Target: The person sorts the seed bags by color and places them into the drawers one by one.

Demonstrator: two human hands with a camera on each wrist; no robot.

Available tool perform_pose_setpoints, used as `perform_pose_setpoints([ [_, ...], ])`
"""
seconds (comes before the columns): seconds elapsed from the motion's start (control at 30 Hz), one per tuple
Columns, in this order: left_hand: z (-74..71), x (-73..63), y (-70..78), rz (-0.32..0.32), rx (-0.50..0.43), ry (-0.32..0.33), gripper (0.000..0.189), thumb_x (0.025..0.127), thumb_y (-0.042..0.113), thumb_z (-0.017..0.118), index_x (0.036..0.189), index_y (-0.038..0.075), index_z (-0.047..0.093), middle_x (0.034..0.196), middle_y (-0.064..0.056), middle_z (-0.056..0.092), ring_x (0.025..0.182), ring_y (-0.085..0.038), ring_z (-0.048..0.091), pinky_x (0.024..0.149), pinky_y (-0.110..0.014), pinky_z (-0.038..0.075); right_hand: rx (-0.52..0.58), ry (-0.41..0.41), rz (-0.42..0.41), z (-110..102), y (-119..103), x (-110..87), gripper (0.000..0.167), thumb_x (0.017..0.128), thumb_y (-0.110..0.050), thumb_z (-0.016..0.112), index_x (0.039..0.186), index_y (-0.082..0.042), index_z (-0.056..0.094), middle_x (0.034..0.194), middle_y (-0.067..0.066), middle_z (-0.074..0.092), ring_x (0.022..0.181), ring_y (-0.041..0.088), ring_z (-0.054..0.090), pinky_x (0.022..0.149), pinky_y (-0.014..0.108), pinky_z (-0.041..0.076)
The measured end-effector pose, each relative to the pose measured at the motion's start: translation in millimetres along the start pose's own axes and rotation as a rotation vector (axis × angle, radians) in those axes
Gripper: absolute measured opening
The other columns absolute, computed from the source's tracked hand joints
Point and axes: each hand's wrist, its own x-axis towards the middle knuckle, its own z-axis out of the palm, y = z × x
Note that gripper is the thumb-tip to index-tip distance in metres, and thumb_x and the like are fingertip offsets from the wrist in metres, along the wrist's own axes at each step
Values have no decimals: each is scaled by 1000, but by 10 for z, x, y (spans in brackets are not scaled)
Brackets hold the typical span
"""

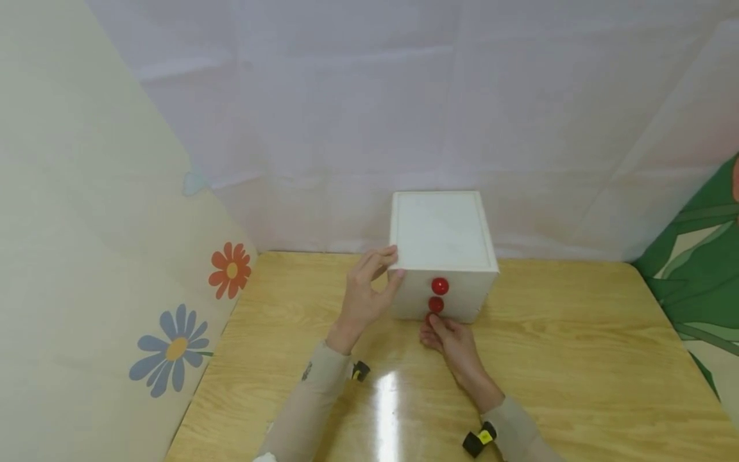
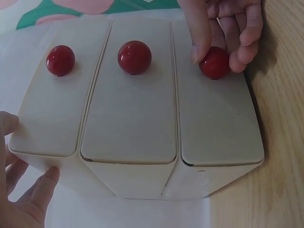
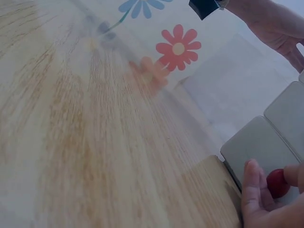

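Observation:
A white box of three small drawers (image 1: pixel 443 230) stands on the table, its front toward me. Round red knobs run down its front: a top knob (image 2: pixel 61 60), a middle knob (image 2: pixel 135 57) and a bottom knob (image 2: pixel 215 63). My left hand (image 1: pixel 368 292) holds the box's upper left front corner, thumb at the front and fingers along the side and top edge. Between thumb and fingers, my right hand (image 1: pixel 456 346) pinches the bottom knob. The three drawer fronts look about level with one another in the left wrist view.
The wooden table (image 1: pixel 577 346) carries the box near its back edge, before a pale cloth backdrop (image 1: pixel 346 115). A flower-printed panel (image 1: pixel 86 224) rises on the left, a green leaf print (image 1: pixel 704 256) on the right. Each sleeve has a black wrist strap.

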Motion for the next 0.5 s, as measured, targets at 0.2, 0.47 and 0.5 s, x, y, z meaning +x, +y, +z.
perform_pose_setpoints([
  [0.2, -22, 0, 23, 75, 147, -49, 33, 99, 11, 76, 127, -4, 68, 141, -20, 67, 130, -34, 67, 106, -31, 59, -107, -35, -3, -146, -66, -60, 41, 111, -22, 59, 133, 13, 60, 112, 20, 76, 91, 18, 78, 85, 31, 68],
  [0.47, -202, -41, 121, 122, 436, -163, 52, 99, 27, 76, 144, 4, 63, 153, -16, 61, 142, -33, 60, 121, -44, 49, -429, -66, -74, -475, -298, -266, 45, 110, -27, 62, 138, 8, 57, 126, 26, 70, 105, 26, 72, 84, 30, 66],
  [0.5, -239, -50, 125, 110, 472, -181, 55, 99, 30, 76, 146, 6, 62, 154, -15, 60, 143, -35, 58, 120, -46, 49, -493, -58, -107, -533, -337, -296, 46, 109, -29, 63, 138, 7, 59, 127, 25, 71, 107, 27, 72, 83, 28, 65],
])
